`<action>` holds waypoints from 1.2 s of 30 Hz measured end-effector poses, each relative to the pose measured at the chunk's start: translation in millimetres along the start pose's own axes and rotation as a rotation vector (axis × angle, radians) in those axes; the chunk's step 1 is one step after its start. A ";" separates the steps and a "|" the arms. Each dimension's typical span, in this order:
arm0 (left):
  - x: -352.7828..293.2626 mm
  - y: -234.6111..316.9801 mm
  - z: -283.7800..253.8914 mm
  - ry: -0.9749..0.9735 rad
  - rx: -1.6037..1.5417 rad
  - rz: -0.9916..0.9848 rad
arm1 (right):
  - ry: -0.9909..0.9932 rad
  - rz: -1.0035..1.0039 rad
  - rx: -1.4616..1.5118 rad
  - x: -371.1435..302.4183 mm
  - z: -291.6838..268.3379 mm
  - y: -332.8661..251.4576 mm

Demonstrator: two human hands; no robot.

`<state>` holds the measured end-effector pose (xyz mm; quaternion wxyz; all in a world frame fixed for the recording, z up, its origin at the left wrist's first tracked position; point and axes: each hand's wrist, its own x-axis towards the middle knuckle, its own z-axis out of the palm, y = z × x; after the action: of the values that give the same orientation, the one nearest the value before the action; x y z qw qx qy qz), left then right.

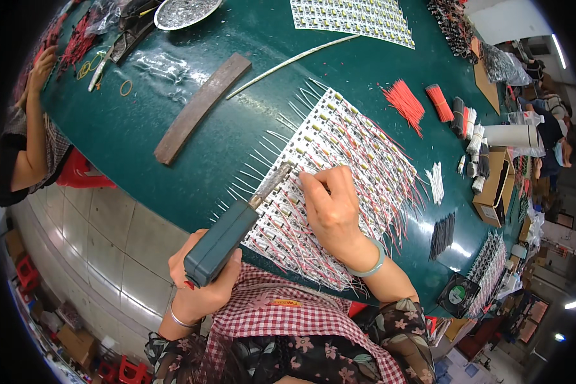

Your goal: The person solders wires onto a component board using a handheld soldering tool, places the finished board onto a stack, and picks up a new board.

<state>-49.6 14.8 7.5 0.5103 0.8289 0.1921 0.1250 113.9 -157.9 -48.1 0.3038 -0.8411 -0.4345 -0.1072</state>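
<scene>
My left hand (205, 297) is wrapped round the dark green body of a gun-shaped soldering iron (221, 242). Its worn metal tip reaches to the left part of a white circuit board panel (293, 152). Many small yellowish parts and thin red and white wires stand on that panel, with white wire ends sticking out past its left edge. Just right of the iron's tip, my right hand (334, 214) is bent over the panel, thumb and forefinger pinched together. Whatever sits between those fingertips is too small to make out.
A wooden bar (201, 109) and a pale thin rod (288, 65) lie beyond the panel. Bundles of red wires (404, 105), white wires (435, 182) and black wires (441, 235) lie to the right, near a small fan (457, 294). Another person's arm (35, 137) rests at the far left.
</scene>
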 end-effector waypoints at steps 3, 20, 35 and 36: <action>-2.8 -2.4 -2.5 0.000 0.006 -0.008 | 0.027 -0.012 -0.005 -0.1 -5.4 -5.8; -11.6 -7.5 -3.4 -0.026 -0.001 -0.023 | -0.028 0.002 0.004 -10.4 0.9 -14.5; -14.7 -13.4 -1.4 -0.006 -0.024 -0.038 | -0.031 0.000 0.012 -9.3 3.0 -12.9; -13.5 -11.7 -1.7 -0.010 -0.024 -0.040 | -0.035 -0.001 0.016 -9.8 3.4 -11.4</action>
<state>-64.6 14.9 -2.3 0.5235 0.8194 0.2045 0.1128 98.7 -157.3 -50.3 0.3027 -0.8403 -0.4409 -0.0890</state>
